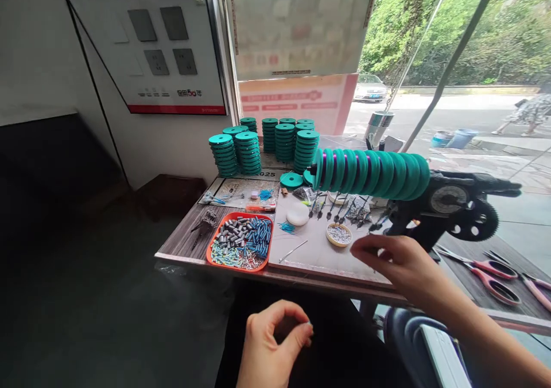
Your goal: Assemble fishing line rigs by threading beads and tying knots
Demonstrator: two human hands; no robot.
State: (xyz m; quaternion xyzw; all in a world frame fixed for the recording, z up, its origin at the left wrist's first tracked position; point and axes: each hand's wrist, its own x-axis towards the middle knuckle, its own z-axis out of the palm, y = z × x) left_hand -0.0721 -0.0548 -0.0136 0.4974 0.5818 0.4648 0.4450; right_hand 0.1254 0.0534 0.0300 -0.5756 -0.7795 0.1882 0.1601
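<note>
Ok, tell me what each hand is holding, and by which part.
The left hand pinches something tiny between thumb and fingertip; too small to identify. The right hand holds nothing visible, hovering by the small dish.

A small round dish (338,234) of tiny silvery beads sits on the pale mat just beside the right hand's fingertips. Above it a row of teal spools (372,173), wound with purple line, lies horizontally on a black geared winder (456,207), thin lines hanging from them.
</note>
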